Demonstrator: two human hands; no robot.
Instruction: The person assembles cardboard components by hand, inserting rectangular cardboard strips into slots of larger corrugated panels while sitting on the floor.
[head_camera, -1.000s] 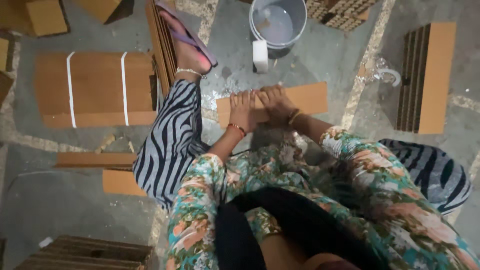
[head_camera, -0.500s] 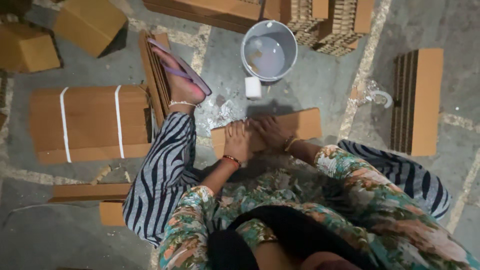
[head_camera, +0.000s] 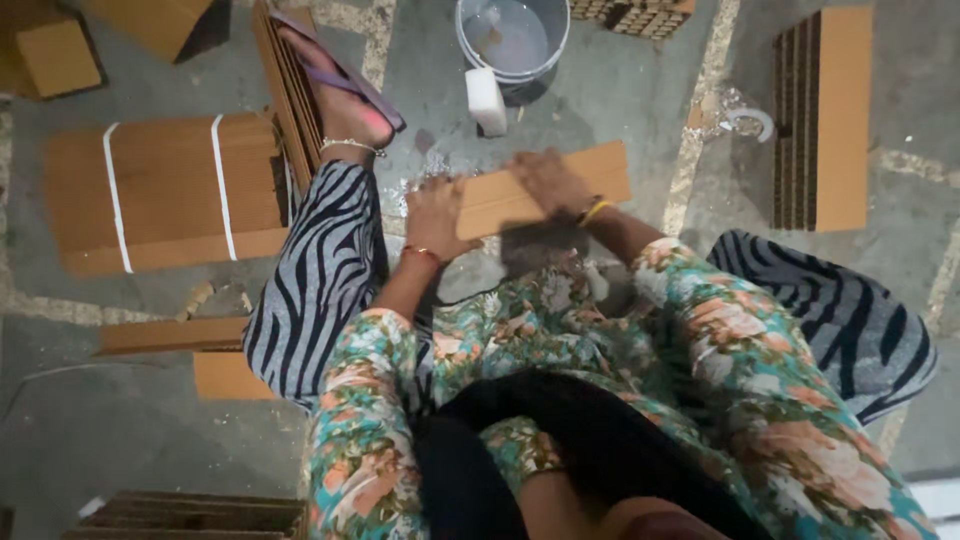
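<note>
A flat brown cardboard piece (head_camera: 600, 170) lies on the concrete floor in front of me. My left hand (head_camera: 438, 215) presses flat on its left end, fingers spread. My right hand (head_camera: 545, 180) rests palm down on its middle, a bangle at the wrist. Neither hand grips anything. My striped left leg (head_camera: 315, 270) stretches toward a foot in a purple sandal (head_camera: 340, 85), which rests against a stack of upright cardboard sheets (head_camera: 285, 90).
A grey bucket of liquid (head_camera: 512, 38) stands ahead with a white block (head_camera: 486, 100) beside it. A strapped cardboard bundle (head_camera: 165, 190) lies at left. Corrugated stacks (head_camera: 820, 120) sit at right. Loose cardboard pieces (head_camera: 175, 335) lie near my left knee.
The view has shifted a little. My hands have moved apart along the cardboard piece, the left toward its left end, the right staying nearer the middle.
</note>
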